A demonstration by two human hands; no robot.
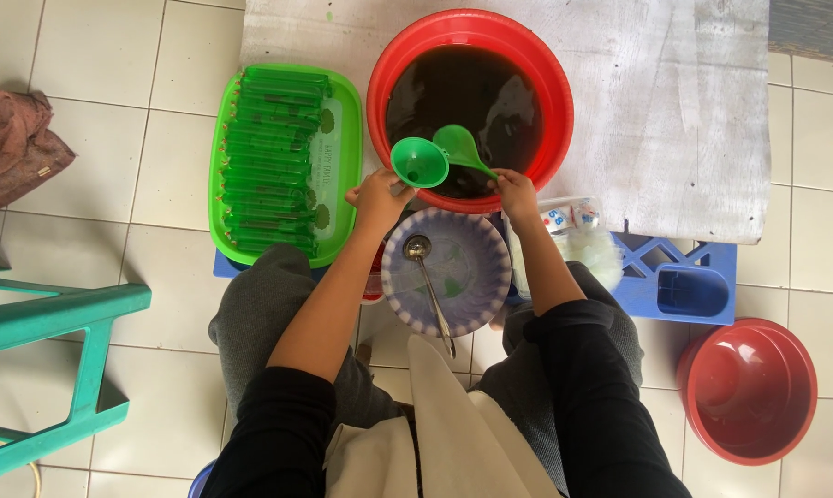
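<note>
A green funnel (pixel 419 163) is held by the left hand (pixel 377 195) over the near rim of a big red basin (pixel 557 111) full of dark liquid, fingers closed on it. The right hand (pixel 515 191) grips the handle of a green ladle (pixel 460 146), its scoop tipped just beside the funnel mouth. Whether a bag hangs under the funnel cannot be seen. To the left, a green tray (pixel 347 148) is already packed with a row of filled green tubes (pixel 271 157); the basin is still nearly full, so much filling looks left. Nearer, a patterned bowl (pixel 490 277) holds a metal spoon (pixel 428 281), with clear bags (pixel 578 235) beside it
</note>
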